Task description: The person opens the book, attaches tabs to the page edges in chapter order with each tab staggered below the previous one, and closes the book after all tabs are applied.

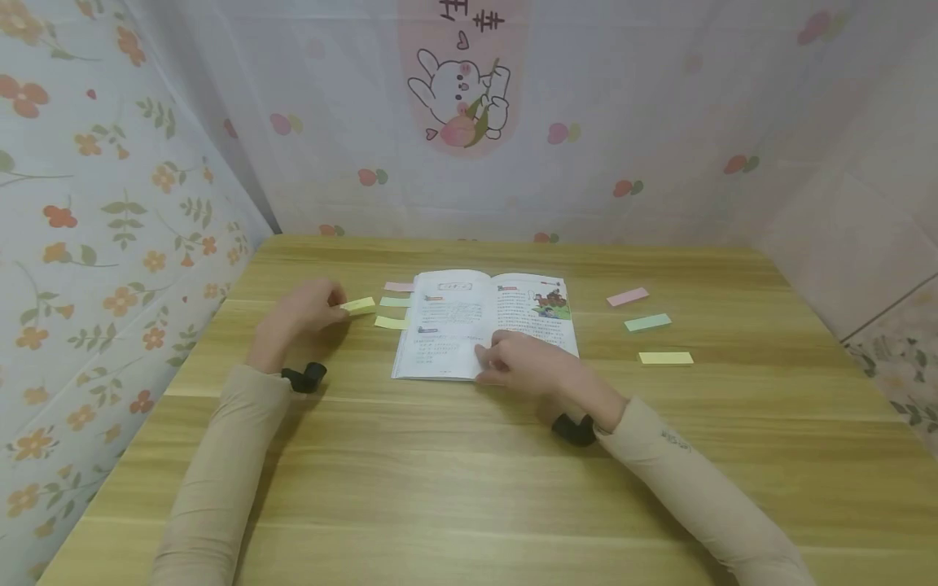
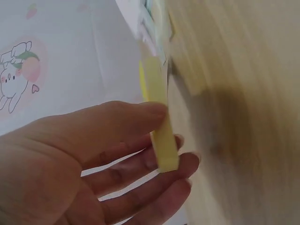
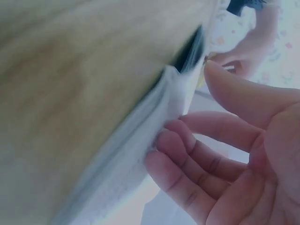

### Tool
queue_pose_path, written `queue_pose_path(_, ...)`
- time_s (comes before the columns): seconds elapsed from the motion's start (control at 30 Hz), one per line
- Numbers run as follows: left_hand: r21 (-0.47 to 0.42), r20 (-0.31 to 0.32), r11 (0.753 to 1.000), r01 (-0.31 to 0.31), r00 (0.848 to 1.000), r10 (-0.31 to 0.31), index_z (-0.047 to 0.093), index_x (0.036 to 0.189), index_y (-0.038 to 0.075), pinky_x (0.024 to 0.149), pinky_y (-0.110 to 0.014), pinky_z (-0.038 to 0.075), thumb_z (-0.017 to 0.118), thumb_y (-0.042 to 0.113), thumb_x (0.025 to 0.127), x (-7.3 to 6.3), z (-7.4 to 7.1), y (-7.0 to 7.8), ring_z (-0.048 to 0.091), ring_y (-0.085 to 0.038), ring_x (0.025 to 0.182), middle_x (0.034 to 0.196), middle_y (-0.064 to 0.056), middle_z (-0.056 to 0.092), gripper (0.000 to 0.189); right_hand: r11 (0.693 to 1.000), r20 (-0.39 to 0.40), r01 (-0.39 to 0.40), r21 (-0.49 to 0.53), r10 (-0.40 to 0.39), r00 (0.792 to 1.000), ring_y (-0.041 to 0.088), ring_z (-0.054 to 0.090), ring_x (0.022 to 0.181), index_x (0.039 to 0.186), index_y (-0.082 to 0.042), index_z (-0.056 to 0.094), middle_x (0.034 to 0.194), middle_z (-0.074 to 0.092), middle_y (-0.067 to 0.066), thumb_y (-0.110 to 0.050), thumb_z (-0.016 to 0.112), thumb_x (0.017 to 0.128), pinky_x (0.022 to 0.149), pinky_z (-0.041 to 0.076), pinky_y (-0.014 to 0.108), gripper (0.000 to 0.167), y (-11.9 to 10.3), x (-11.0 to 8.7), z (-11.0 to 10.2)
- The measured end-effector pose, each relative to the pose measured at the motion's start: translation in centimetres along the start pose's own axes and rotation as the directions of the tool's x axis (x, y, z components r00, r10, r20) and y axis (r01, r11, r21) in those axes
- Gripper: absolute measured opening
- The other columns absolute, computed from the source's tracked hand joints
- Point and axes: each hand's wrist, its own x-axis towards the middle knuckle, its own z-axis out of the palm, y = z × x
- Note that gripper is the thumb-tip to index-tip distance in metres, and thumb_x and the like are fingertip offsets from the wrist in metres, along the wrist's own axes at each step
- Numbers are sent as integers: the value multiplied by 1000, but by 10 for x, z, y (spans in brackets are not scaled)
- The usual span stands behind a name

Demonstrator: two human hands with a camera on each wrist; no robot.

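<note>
Between thumb and fingers my left hand (image 1: pixel 300 313) pinches a yellow pad of sticky notes (image 2: pixel 161 136), held left of an open book (image 1: pixel 447 346). Pink (image 1: pixel 399 286), green (image 1: pixel 394 302) and yellow (image 1: pixel 392 323) sticky strips jut out from the book's left edge. My right hand (image 1: pixel 531 362) rests at the lower edge of the book, close to its middle fold. In the right wrist view, its fingers (image 3: pixel 171 171) are loosely bent against the pages, and the thumb stands apart with nothing pinched.
To the right of the book lie a pink sticky strip (image 1: pixel 628 297), a green one (image 1: pixel 648 322) and a yellow one (image 1: pixel 665 358). The wooden table (image 1: pixel 410 488) meets a printed curtain (image 1: pixel 315 163) at its back edge. A dark camera mount is on each wrist.
</note>
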Motion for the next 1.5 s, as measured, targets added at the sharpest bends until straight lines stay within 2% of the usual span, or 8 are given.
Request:
queue_pose_path(0.1,-16,-32,1000,-1,999,1,62,103,-6,84,-52,49,59,7,94,-2,-4,2,60,-37,95,104,-23,65,17,999,-20,12,-34,-12,1000,13,45,68,100,-5,73,80,52,2,-31,71,96,62,41,25,26,3,-4,-7)
queue_pose_path(0.27,-8,-96,999,-31,995,30,61,111,-11,88,-55,49,55,7,98,-2,-10,7,60,-43,103,111,-30,64,23,999,-48,-1,-40,-1,999,14,49,74,136,3,61,97,62,8,-29,69,98,69,47,27,50,10,-11,-21)
queue_pose_path(0.5,12,-184,994,-110,977,110,60,119,-16,95,-55,49,58,7,100,-1,-13,24,60,-47,110,117,-34,63,30,1000,-143,-22,7,23,989,22,55,83,140,5,56,106,63,16,-23,70,97,72,50,33,53,20,-23,-45)
queue_pose_path(0.73,-1,-227,980,-198,955,193,64,117,-12,92,-52,51,61,6,99,-5,-14,57,64,-40,102,116,-29,66,25,998,-239,-45,32,51,970,23,59,88,144,0,54,112,64,16,-25,67,99,73,51,34,53,17,-40,-70)
queue_pose_path(1.07,41,-288,901,-433,858,425,65,111,-8,79,-40,57,67,0,94,-16,1,99,63,-33,95,112,-21,67,19,1000,-379,24,-3,-24,925,28,62,92,137,0,61,117,63,17,-18,69,98,78,54,40,44,5,-43,-73)
queue_pose_path(1.17,52,-293,873,-484,829,477,66,110,-6,77,-37,57,70,0,93,-19,7,111,64,-30,91,110,-19,67,19,998,-430,60,-4,-56,901,28,62,92,134,-2,64,119,63,16,-17,70,97,76,54,38,40,-1,-44,-72)
queue_pose_path(1.33,65,-293,810,-582,765,573,66,110,-4,74,-36,58,71,0,91,-24,20,128,67,-27,81,105,-16,67,19,990,-505,142,-20,-133,853,24,62,89,130,-5,68,119,63,14,-17,72,96,69,54,35,37,-9,-45,-68)
queue_pose_path(1.5,53,-272,753,-656,716,643,64,110,-3,72,-34,58,71,0,92,-28,34,144,65,-24,79,105,-15,66,20,972,-535,201,-120,-234,812,20,62,85,127,-6,70,116,64,10,-22,77,91,66,53,31,40,-15,-43,-62)
